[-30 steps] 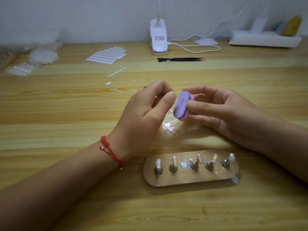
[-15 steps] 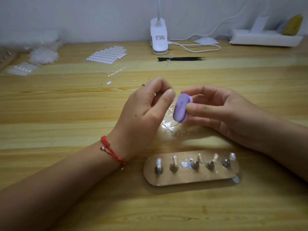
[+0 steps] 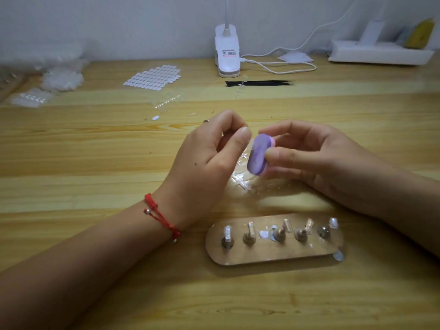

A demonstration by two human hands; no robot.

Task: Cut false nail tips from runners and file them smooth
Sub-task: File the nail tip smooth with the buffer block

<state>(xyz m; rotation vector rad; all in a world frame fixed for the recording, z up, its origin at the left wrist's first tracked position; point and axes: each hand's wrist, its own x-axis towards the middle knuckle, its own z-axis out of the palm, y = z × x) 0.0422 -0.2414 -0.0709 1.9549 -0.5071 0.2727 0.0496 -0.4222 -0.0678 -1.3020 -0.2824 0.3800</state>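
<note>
Wooden desk (image 3: 95,151) met a grey wall (image 3: 119,25); right hand (image 3: 316,158) pinched a purple file (image 3: 258,154); left hand (image 3: 204,158) curled, its hold unclear.

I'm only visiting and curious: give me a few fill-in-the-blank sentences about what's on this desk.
The right hand holds a small ____ file block. The cord bracelet by the left hand is ____. The holder board nearest the person carries ____ metal pegs. The tweezers beside the white lamp base are ____.
Missing words: purple; red; five; black.
</note>
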